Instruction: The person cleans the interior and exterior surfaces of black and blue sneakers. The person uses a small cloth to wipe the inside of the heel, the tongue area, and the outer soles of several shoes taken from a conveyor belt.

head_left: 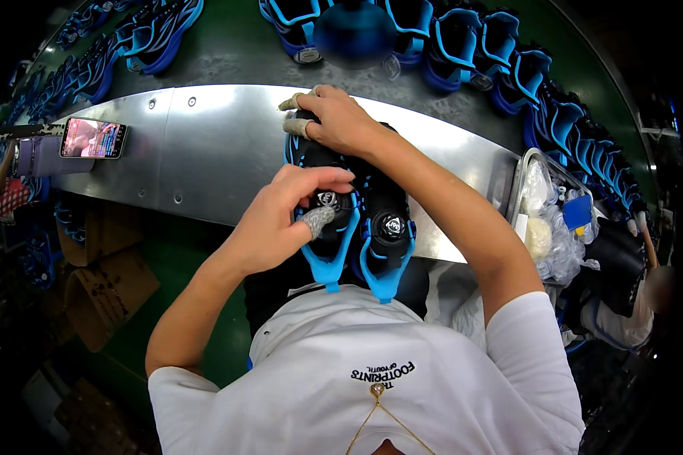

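Two black shoes with bright blue trim stand side by side at the metal bench's edge, heels toward me. On the left shoe (322,156), my left hand (281,218) curls round the tongue, its thumb and fingers either side of a round black dial (326,199). That thumb wears a grey knitted cover. My right hand (340,121) reaches across and grips the same shoe's toe, with pale covers on some fingers. The right shoe (387,248) lies partly under my right forearm, its own dial (393,225) showing. No hand holds it.
A lit phone (93,138) rests at the left of the metal bench (228,144). Similar shoes (455,47) line the green surface beyond. At right, a metal tray (520,182) holds clear plastic bags, with another person's arm (648,241) past it. Cardboard boxes (108,299) are low left.
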The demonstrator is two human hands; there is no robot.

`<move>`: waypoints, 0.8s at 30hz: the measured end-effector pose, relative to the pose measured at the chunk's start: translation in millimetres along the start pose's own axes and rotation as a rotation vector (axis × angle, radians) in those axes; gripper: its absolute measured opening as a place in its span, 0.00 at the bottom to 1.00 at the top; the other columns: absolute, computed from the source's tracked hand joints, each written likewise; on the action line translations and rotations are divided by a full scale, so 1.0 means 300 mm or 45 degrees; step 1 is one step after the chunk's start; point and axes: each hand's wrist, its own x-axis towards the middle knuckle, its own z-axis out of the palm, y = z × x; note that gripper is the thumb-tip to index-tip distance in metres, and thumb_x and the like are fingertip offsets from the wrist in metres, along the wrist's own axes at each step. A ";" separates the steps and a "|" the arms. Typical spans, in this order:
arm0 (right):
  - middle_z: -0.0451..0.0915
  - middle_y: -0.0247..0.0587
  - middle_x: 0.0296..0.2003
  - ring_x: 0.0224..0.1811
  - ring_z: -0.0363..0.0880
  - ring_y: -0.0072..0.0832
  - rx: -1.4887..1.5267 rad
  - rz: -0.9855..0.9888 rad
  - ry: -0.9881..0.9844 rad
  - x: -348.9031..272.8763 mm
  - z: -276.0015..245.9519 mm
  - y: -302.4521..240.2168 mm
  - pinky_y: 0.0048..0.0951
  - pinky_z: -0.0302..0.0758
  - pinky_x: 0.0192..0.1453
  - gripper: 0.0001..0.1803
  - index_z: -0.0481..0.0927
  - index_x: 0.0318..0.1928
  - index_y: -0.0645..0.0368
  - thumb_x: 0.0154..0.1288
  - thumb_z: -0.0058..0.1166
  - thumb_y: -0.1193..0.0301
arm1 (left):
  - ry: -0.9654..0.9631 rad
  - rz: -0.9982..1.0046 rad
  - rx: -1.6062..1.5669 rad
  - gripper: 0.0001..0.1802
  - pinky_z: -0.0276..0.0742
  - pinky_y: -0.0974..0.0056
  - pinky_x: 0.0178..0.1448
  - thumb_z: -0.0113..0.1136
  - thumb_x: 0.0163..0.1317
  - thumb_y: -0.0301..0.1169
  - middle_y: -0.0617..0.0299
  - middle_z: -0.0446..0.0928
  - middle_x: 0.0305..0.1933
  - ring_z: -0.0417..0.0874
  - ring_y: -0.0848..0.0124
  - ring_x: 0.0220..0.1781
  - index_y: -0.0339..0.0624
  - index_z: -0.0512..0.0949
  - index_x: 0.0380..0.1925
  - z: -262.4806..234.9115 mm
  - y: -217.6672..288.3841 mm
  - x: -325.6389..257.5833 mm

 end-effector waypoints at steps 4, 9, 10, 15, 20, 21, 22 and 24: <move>0.76 0.50 0.43 0.51 0.74 0.48 -0.024 0.004 0.034 -0.002 0.011 0.012 0.43 0.71 0.55 0.20 0.80 0.54 0.47 0.64 0.57 0.56 | 0.134 0.004 0.243 0.28 0.66 0.70 0.50 0.63 0.54 0.24 0.63 0.76 0.45 0.70 0.73 0.42 0.42 0.73 0.58 0.028 0.022 -0.018; 0.77 0.51 0.43 0.51 0.74 0.48 0.020 -0.010 0.027 0.002 0.012 0.008 0.43 0.71 0.55 0.20 0.80 0.53 0.49 0.64 0.57 0.57 | -0.021 -0.028 -0.087 0.26 0.67 0.71 0.49 0.65 0.55 0.25 0.63 0.77 0.48 0.69 0.75 0.42 0.41 0.75 0.56 0.001 -0.028 -0.001; 0.77 0.51 0.43 0.51 0.74 0.48 0.019 -0.015 0.031 0.002 0.010 0.003 0.43 0.71 0.55 0.20 0.80 0.53 0.49 0.64 0.57 0.57 | -0.072 -0.016 -0.043 0.25 0.68 0.69 0.50 0.64 0.56 0.25 0.63 0.77 0.48 0.70 0.73 0.43 0.41 0.75 0.57 -0.017 -0.014 -0.005; 0.77 0.51 0.44 0.51 0.74 0.48 -0.023 0.007 0.026 0.008 0.005 -0.002 0.43 0.71 0.54 0.20 0.80 0.52 0.52 0.64 0.58 0.57 | 0.219 0.098 0.215 0.23 0.69 0.64 0.51 0.66 0.52 0.27 0.60 0.76 0.46 0.71 0.65 0.45 0.40 0.75 0.51 0.013 -0.008 -0.025; 0.77 0.51 0.43 0.50 0.74 0.48 -0.002 0.009 0.029 0.008 0.010 -0.002 0.43 0.72 0.54 0.19 0.80 0.52 0.51 0.64 0.58 0.57 | 0.497 -0.174 0.357 0.20 0.70 0.59 0.51 0.68 0.47 0.27 0.56 0.74 0.44 0.72 0.58 0.48 0.38 0.75 0.42 0.097 0.003 -0.042; 0.77 0.51 0.43 0.50 0.74 0.48 0.013 0.022 0.018 0.008 0.008 -0.002 0.43 0.72 0.54 0.19 0.80 0.52 0.51 0.64 0.58 0.57 | 0.500 -0.172 0.358 0.20 0.70 0.59 0.51 0.68 0.47 0.27 0.56 0.74 0.44 0.72 0.58 0.48 0.38 0.75 0.42 0.099 -0.011 -0.042; 0.77 0.51 0.43 0.50 0.74 0.48 0.012 0.021 0.017 0.006 0.011 -0.003 0.43 0.72 0.54 0.19 0.80 0.52 0.51 0.64 0.58 0.57 | 0.484 -0.077 0.300 0.19 0.69 0.62 0.53 0.69 0.49 0.29 0.58 0.74 0.45 0.73 0.62 0.49 0.39 0.77 0.42 0.101 -0.032 -0.043; 0.77 0.51 0.43 0.50 0.74 0.47 0.017 -0.004 0.051 0.004 0.017 -0.002 0.43 0.72 0.54 0.19 0.80 0.53 0.49 0.64 0.58 0.57 | 0.309 0.069 0.060 0.15 0.68 0.63 0.61 0.67 0.53 0.29 0.58 0.75 0.48 0.74 0.64 0.54 0.38 0.79 0.41 0.066 -0.063 -0.031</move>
